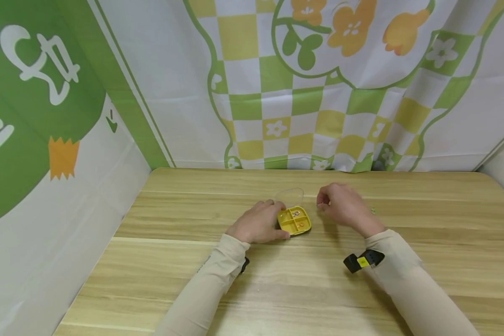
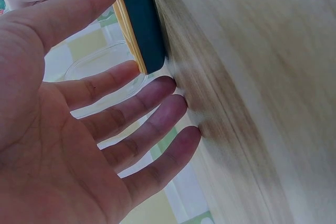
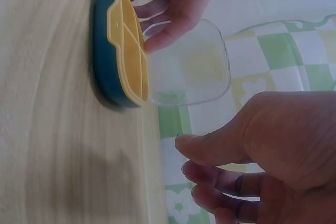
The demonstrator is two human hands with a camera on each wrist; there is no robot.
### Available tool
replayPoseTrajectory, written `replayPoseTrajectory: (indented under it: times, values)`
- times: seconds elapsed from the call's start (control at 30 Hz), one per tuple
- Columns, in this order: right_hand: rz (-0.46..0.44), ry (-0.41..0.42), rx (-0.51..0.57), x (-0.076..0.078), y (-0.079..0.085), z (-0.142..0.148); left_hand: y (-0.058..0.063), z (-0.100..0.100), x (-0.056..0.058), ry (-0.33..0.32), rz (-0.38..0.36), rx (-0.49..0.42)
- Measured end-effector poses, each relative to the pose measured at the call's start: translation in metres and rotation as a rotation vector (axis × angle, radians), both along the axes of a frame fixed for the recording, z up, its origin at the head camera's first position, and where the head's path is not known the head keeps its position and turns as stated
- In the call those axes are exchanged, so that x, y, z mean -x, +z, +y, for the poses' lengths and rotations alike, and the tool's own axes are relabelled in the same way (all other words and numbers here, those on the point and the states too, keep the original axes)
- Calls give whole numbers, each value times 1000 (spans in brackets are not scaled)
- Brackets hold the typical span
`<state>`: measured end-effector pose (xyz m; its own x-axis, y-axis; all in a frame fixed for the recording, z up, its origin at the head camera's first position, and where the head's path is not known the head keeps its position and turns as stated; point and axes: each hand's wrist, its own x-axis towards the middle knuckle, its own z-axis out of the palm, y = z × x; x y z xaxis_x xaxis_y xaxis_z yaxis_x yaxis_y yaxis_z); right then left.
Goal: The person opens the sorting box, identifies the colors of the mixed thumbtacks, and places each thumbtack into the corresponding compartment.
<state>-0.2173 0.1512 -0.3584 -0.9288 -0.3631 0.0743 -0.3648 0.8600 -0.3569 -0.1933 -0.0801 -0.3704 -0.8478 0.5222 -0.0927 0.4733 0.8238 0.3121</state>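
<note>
A small pill box [image 1: 294, 220] with a yellow divided tray, a dark teal base [image 2: 146, 22] and a raised clear lid [image 3: 191, 64] sits on the table. My left hand [image 1: 261, 221] holds it from the left, thumb at the near side and index finger at the far side; the other fingers [image 2: 152, 129] spread with their tips by the tabletop. Small ring-like trinkets [image 1: 301, 225] lie in the two right compartments. Right of the box, my right hand [image 1: 343, 207] hovers with thumb and fingers drawn together. A tiny blue-green speck [image 3: 178, 135] shows at its thumb tip, mostly hidden.
Small green trinkets [image 1: 373, 211] lie on the wooden table [image 1: 185, 280] beyond the right wrist. A patterned curtain [image 1: 302, 116] hangs along the table's far edge, and another cloth [image 1: 109, 196] hangs at the left.
</note>
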Motion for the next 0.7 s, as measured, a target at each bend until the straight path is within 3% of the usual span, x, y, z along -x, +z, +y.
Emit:
replayPoseTrajectory:
  times: [0.7]
  values:
    - [6,26,8,-4,-2,-24,0,0,1,0,-6,-20]
